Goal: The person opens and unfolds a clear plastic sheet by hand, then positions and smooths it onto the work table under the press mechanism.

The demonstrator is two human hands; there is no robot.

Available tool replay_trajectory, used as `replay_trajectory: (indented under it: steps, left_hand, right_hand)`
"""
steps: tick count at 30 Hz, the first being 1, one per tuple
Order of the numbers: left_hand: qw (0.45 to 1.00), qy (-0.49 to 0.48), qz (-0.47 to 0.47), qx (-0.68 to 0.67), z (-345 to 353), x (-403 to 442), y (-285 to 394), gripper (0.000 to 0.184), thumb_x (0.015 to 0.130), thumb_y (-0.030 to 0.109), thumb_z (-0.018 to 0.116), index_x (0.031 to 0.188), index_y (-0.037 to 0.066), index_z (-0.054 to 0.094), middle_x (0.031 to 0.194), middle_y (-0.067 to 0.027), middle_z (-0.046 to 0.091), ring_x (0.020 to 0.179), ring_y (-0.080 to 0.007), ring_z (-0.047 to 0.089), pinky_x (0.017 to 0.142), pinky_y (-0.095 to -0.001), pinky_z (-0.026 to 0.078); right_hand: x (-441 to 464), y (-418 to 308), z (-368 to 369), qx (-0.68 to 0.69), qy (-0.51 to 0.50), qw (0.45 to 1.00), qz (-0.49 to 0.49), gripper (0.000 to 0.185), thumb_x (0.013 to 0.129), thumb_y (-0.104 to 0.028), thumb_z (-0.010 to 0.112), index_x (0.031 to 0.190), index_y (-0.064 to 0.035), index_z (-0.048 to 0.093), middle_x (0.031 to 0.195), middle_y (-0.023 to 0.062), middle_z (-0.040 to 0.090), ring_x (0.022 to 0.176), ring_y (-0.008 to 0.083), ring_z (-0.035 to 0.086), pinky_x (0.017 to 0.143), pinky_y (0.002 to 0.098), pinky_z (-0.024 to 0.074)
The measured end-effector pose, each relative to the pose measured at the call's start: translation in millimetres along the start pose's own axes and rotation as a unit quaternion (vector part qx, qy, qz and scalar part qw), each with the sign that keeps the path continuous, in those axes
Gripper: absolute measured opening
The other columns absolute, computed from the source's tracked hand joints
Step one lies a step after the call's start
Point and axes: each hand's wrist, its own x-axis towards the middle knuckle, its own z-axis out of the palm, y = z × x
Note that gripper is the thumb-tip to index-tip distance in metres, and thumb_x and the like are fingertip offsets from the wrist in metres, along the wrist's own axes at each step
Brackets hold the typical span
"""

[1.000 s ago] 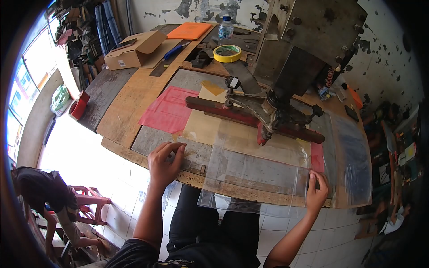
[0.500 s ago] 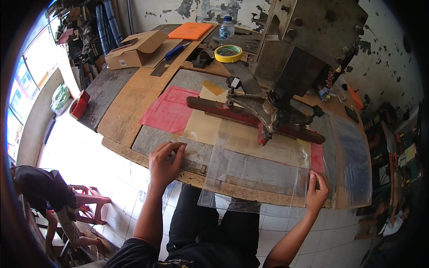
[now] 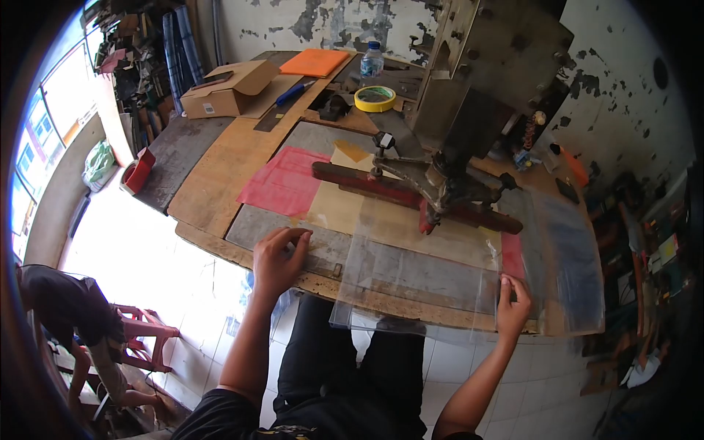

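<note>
Head view: our right hand (image 3: 515,303) pinches the clear sheet (image 3: 422,282); keep it flat. Our left hand (image 3: 277,261) curls; we can't tell its hold.

Table (image 3: 209,172), far left part: cardboard box (image 3: 220,101), flap raised, dark flat object (image 3: 213,78) on top. Orange flat item (image 3: 315,63) behind, toward right. Blue-handled tool (image 3: 293,93) lying just right of box. Yellow tape roll (image 3: 375,106) flat; blue-capped clear bottle (image 3: 372,65) upright behind it. Red tape roll (image 3: 145,166) on left edge. Lower left: person (image 3: 70,297) bent over, red stool (image 3: 141,331) beside. Pale green bag (image 3: 99,163) near window (image 3: 44,132). Back wall (image 3: 257,29): paint peeling, dark patches.
</note>
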Motion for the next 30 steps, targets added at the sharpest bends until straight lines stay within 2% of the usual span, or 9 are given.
replay_trajectory:
  steps: [8, 11, 17, 19, 26, 30]
  left_hand:
    - [1.000, -0.011, 0.004, 0.009, -1, 1, 0, 0.011, 0.093, 0.015, 0.075, 0.097, 0.005, 0.079, 0.081, -0.0119, 0.072, 0.074, -0.0294, 0.070, 0.069, -0.0405, 0.053]
    - [0.999, -0.040, -0.011, 0.009, -5, 1, 3, 0.012, 0.094, 0.012, 0.074, 0.098, 0.003, 0.080, 0.086, -0.0139, 0.076, 0.077, -0.0273, 0.072, 0.073, -0.0369, 0.055]
    - [0.998, -0.048, 0.007, -0.033, -8, 1, -1, 0.012, 0.094, 0.013, 0.074, 0.096, 0.004, 0.080, 0.082, -0.0124, 0.073, 0.075, -0.0274, 0.071, 0.071, -0.0380, 0.053]
    - [0.998, -0.047, 0.039, -0.003, -9, 0, 0, 0.010, 0.094, 0.016, 0.074, 0.094, 0.007, 0.079, 0.080, -0.0101, 0.071, 0.074, -0.0296, 0.069, 0.069, -0.0415, 0.054]
    - [0.997, -0.053, 0.041, -0.027, -8, 0, -5, 0.010, 0.093, 0.017, 0.075, 0.095, 0.008, 0.079, 0.081, -0.0098, 0.072, 0.076, -0.0287, 0.070, 0.070, -0.0423, 0.055]
    - [0.996, -0.066, 0.050, -0.035, -10, 2, -4, 0.010, 0.092, 0.017, 0.075, 0.095, 0.009, 0.079, 0.081, -0.0077, 0.073, 0.079, -0.0282, 0.071, 0.072, -0.0422, 0.056]
  right_hand:
    - [-3, 6, 1, -0.018, 0.008, 1.000, 0.005, 0.020, 0.105, -0.017, 0.066, 0.105, 0.0018, 0.075, 0.101, 0.0155, 0.075, 0.095, 0.0314, 0.072, 0.087, 0.0389, 0.0541]
    - [-4, 5, 3, -0.029, 0.009, 0.999, 0.033, 0.022, 0.105, -0.019, 0.066, 0.105, 0.0007, 0.075, 0.102, 0.0152, 0.075, 0.095, 0.0319, 0.072, 0.088, 0.0385, 0.0541]
    - [-1, 4, 3, -0.015, 0.001, 0.998, 0.060, 0.024, 0.105, -0.022, 0.067, 0.108, 0.0001, 0.076, 0.101, 0.0137, 0.076, 0.094, 0.0273, 0.072, 0.089, 0.0373, 0.0543]
    - [0, 3, 2, -0.030, -0.008, 0.998, 0.059, 0.026, 0.104, -0.024, 0.068, 0.111, -0.0005, 0.077, 0.100, 0.0126, 0.077, 0.093, 0.0243, 0.072, 0.088, 0.0365, 0.0542]
    - [5, 12, 6, -0.028, -0.040, 0.998, 0.046, 0.029, 0.104, -0.028, 0.069, 0.112, -0.0010, 0.077, 0.102, 0.0123, 0.076, 0.093, 0.0219, 0.070, 0.086, 0.0345, 0.0537]
    - [17, 10, 10, -0.016, -0.061, 0.996, 0.059, 0.030, 0.103, -0.029, 0.071, 0.112, -0.0007, 0.076, 0.097, 0.0110, 0.073, 0.087, 0.0195, 0.066, 0.082, 0.0341, 0.0521]
